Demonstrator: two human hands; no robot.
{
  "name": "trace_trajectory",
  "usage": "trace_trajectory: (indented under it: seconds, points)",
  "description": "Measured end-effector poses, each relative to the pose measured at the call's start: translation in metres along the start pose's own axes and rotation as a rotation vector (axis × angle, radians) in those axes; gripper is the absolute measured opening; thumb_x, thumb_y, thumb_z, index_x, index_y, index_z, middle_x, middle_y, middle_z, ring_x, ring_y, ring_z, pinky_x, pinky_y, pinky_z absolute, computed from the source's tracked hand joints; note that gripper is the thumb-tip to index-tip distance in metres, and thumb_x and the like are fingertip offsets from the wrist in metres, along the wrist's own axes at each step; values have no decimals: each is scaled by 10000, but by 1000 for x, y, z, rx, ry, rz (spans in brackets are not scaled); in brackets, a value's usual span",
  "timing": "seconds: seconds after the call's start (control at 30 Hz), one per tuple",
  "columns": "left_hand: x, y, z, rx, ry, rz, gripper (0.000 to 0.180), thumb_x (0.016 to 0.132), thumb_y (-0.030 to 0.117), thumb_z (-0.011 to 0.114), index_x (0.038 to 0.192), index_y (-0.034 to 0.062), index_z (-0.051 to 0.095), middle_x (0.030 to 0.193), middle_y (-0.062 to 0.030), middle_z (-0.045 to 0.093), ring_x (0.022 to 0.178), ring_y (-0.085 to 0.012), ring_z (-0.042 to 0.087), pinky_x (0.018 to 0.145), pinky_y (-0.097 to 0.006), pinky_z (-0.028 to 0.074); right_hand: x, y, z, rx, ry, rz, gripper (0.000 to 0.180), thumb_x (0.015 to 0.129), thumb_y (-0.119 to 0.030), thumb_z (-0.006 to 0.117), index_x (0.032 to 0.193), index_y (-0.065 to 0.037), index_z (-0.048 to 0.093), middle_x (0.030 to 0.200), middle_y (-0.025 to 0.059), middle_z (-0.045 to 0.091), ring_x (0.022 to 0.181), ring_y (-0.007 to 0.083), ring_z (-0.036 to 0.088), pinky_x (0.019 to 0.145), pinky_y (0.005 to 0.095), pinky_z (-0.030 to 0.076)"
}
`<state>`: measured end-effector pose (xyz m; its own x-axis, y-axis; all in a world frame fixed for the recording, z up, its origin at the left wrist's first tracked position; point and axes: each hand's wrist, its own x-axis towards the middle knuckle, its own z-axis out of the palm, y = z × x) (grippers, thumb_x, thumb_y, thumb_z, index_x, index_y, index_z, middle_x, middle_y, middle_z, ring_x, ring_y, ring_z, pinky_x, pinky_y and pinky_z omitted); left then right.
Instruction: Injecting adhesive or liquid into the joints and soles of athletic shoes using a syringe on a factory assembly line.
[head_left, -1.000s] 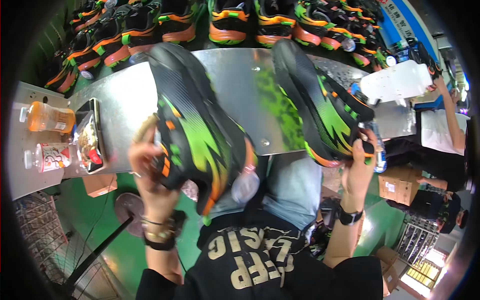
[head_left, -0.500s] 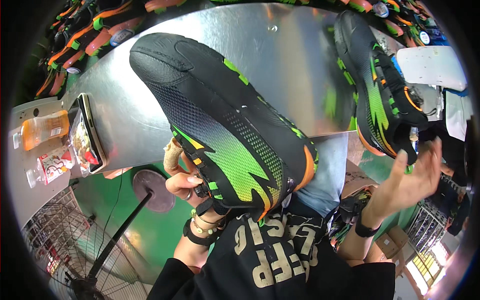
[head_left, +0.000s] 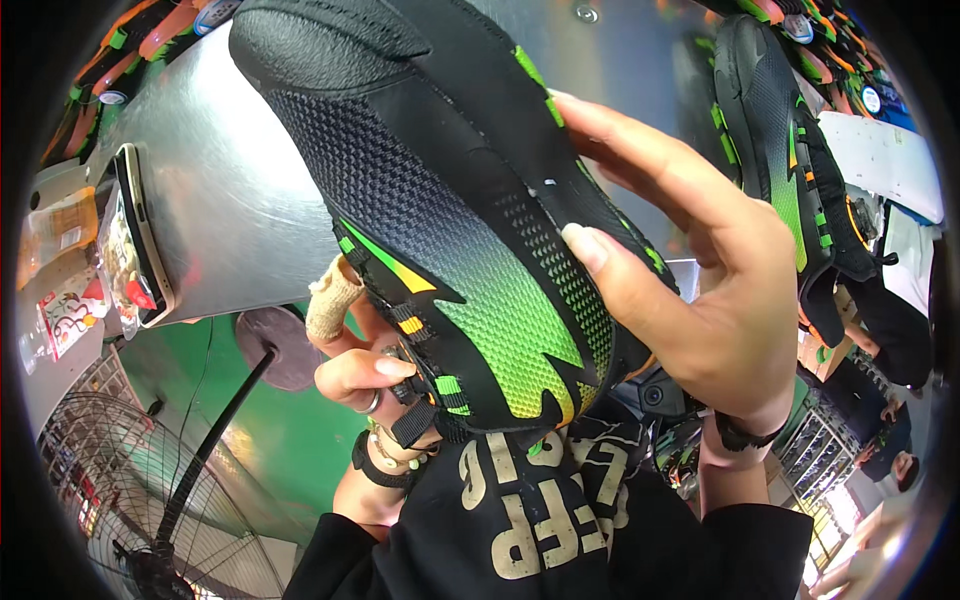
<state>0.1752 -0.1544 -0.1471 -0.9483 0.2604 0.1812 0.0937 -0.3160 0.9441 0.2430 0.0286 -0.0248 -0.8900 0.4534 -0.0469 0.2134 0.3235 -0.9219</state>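
A black sneaker (head_left: 430, 240) with a green-to-yellow jagged panel and orange bits fills the middle, side up, its toe toward the far left. My left hand (head_left: 365, 370) is closed on its lace side; thumb and fingers pinch near the black straps, and a beige cover sits on one finger. From the right, my right hand (head_left: 715, 275) grips the sneaker, thumb on the lower side and fingers round the sole edge. Its palm side is partly hidden. A matching sneaker (head_left: 775, 130) rests farther right, at the metal table's edge.
The shiny metal table (head_left: 225, 200) lies beneath. On its left are a phone (head_left: 145, 225), a clear bag (head_left: 122, 265) and an orange-tinted bottle (head_left: 60, 235). A caged fan (head_left: 110, 500) stands lower left. More shoes (head_left: 150, 40) line the back; a white board (head_left: 880, 160) sits right.
My right hand has come left from beside the other sneaker, where it was open, and taken hold of the middle sneaker. That sneaker now looks larger; my left hand keeps its hold.
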Motion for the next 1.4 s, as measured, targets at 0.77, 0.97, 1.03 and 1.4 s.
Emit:
trace_trajectory:
  seconds: [0.77,0.97,1.03,1.4]
  points:
    - [31,52,-1,186,-471,103,327,833,84,679,1031,182,439,1257,-126,412,1251,-362,437,990,-455,454,13,5,11,-27,191,-53,374,757,51,710,1120,78,625,1075,159,666,996,200,648,920,295,493]
    - [26,32,8,172,-436,166,351,815,66,691,1025,174,432,1252,-137,410,1252,-365,434,998,-452,460,12,8,1,-68,202,-28,354,765,48,702,1110,77,630,1061,153,672,992,198,650,921,295,490]
    - [25,31,10,199,-418,186,359,809,60,696,1023,171,430,1251,-141,409,1252,-366,434,1001,-452,461,12,12,-1,-25,179,-18,363,766,50,698,1120,77,626,1074,153,668,1002,199,646,927,296,486]
    - [36,47,11,-247,-245,-360,278,687,2,647,952,22,567,1154,-230,527,1015,-342,593,824,-369,546,7,13,-1,-99,190,-47,386,751,63,698,1130,78,625,1082,162,668,1006,194,643,928,295,478]
